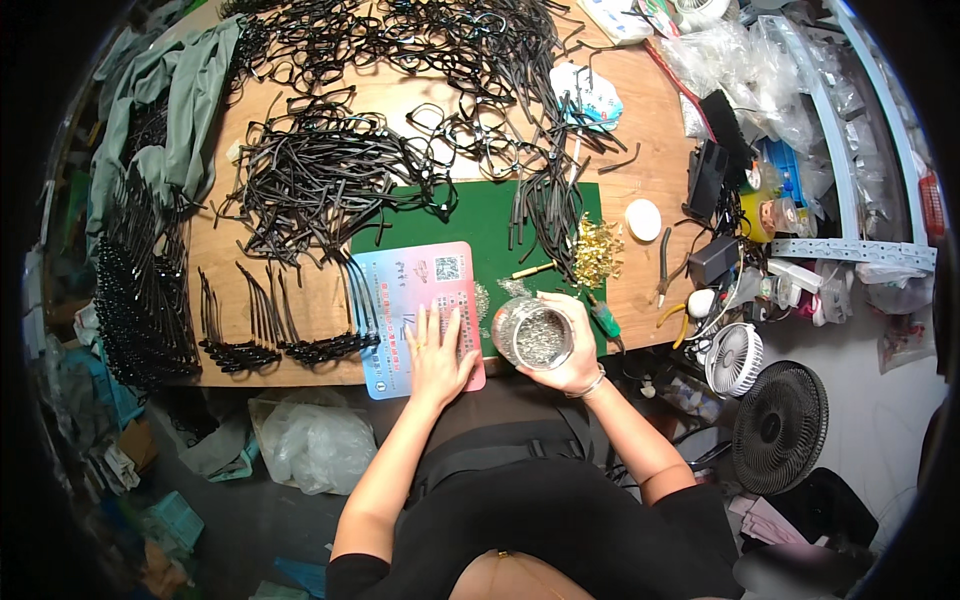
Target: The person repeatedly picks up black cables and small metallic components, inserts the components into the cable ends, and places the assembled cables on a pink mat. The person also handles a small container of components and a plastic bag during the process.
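Note:
My left hand lies flat with fingers spread on a pink-and-blue printed card, which sticks out past the table's front edge. In my right hand is a clear jar filled with tiny silvery metal pieces, its open mouth tilted toward me. Beneath both is a green mat. More tiny silvery pieces lie loose on the mat just beyond the jar. A pile of small gold-coloured parts sits behind my right hand, near a thin brass-coloured tool and a green-handled tool.
Black eyeglass temples heap up at the left, with more lined along the front edge. Eyeglass frames cover the back. At right are a white round lid, pliers, a white fan and a black fan.

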The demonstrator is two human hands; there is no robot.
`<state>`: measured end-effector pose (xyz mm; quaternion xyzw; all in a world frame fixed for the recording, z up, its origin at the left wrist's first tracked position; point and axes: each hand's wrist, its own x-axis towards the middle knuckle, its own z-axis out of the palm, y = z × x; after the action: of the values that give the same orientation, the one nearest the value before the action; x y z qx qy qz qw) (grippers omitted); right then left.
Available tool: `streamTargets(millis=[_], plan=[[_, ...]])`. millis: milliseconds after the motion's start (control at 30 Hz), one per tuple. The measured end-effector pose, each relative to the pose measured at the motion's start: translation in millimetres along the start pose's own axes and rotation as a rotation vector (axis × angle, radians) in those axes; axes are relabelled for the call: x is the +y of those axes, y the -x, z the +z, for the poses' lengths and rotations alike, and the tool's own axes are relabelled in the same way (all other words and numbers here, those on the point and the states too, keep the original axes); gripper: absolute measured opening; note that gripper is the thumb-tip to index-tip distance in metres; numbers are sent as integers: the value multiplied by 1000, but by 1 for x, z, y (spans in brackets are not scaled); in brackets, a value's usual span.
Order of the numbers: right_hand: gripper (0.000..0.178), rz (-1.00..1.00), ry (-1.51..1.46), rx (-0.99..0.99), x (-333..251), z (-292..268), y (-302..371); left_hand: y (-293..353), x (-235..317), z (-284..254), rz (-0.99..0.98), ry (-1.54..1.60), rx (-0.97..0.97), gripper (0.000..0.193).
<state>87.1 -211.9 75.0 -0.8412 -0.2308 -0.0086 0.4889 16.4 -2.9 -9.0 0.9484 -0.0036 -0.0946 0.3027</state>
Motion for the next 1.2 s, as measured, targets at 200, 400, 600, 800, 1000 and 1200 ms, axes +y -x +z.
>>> streamTargets(millis=[200,400,600,800,1000,1200], plan=[[77,74,-5,15,6,-12,13,-16,-4,34,-70,-212,-54,85],[77,134,-33,14,12,-14,21,-62,-14,-6,-302,326,435,26],[75,194,-85,48,13,-11,23,-83,-36,-2,-183,61,461,17],[76,232,-54,17,11,-17,29,-91,-36,-7,-241,81,405,13],[75,220,-5,16,5,-23,35,-80,9,-6,148,169,344,10],[74,189,8,41,-2,-23,22,-65,29,3,145,76,311,16]])
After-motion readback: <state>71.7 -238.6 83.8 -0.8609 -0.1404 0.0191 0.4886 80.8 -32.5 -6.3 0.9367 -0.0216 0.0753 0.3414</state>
